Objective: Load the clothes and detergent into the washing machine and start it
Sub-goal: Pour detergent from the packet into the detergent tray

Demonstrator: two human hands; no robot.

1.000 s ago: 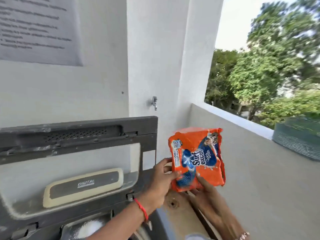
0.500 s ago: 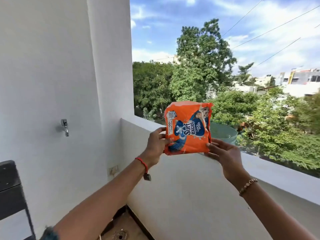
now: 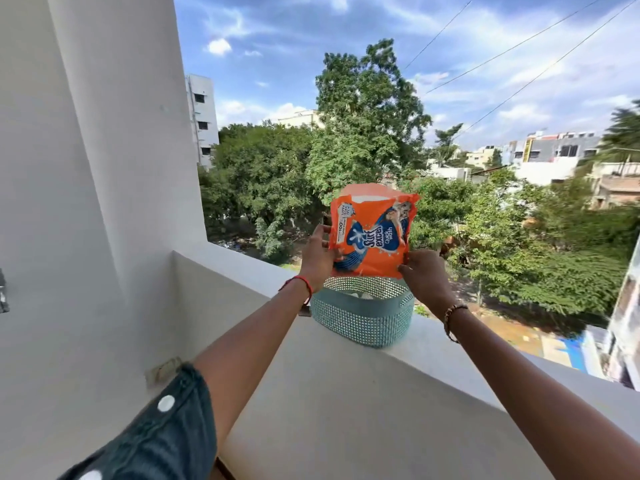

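Orange detergent packet, top torn open, upright, held just above teal perforated basket. Left hand clamped on packet's left edge; right hand gripping its lower right corner. Basket standing on white parapet ledge, something pale inside. Red thread on left wrist, beaded bracelet on right. Trees, buildings beyond.

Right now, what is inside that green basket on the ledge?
Something pale shows just over the rim of the basket; what it is cannot be told. The detergent packet held above and the basket's wall hide the rest.
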